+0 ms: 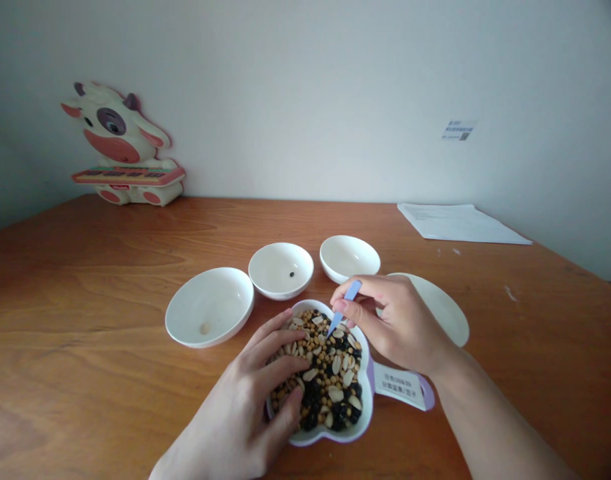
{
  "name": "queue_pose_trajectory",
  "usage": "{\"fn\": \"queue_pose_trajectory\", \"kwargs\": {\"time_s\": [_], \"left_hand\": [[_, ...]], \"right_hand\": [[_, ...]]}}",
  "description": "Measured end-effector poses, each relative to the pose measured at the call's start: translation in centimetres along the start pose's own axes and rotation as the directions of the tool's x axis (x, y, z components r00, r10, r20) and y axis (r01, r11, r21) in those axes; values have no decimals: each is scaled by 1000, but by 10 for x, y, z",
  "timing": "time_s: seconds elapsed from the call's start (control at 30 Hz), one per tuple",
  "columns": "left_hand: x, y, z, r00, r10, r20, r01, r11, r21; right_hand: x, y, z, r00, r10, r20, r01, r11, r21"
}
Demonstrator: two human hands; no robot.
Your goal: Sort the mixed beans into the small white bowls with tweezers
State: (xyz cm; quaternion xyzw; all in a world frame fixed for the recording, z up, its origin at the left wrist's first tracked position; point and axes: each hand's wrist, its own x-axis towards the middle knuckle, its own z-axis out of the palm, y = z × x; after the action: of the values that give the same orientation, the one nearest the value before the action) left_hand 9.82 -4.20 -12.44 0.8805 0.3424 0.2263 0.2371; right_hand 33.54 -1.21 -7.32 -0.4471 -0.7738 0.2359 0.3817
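My right hand pinches light blue tweezers, their tips down among the mix at the far side of a white, scalloped dish with a purple handle. Peanut halves, black beans and small yellow beans fill this dish. My left hand lies over its left side, fingers spread and touching the mix, hiding part of it. Behind the dish stand three white bowls. In the left bowl lies one pale piece; in the middle bowl, one black bean.
The third bowl stands behind my right hand. A white plate is partly hidden by that hand. At the back are a cow-shaped toy keyboard on the left and paper sheets on the right, along the wall.
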Motion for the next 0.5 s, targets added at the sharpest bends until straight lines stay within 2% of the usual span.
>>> {"fn": "queue_pose_trajectory", "kwargs": {"time_s": [0.1,0.2,0.27,0.5], "left_hand": [[0,0,1,1000,3,-16,-3,1000,-9],[0,0,1,1000,9,-22,-9,1000,-14],[1,0,2,999,8,-32,-8,1000,-11],[1,0,1,999,-1,-50,1,1000,-10]], "right_hand": [[8,0,3,990,34,-139,-18,994,108],[23,1,10,946,57,-319,11,978,206],[33,4,15,925,55,-376,27,977,210],[46,18,29,958,63,-279,-27,991,131]]}}
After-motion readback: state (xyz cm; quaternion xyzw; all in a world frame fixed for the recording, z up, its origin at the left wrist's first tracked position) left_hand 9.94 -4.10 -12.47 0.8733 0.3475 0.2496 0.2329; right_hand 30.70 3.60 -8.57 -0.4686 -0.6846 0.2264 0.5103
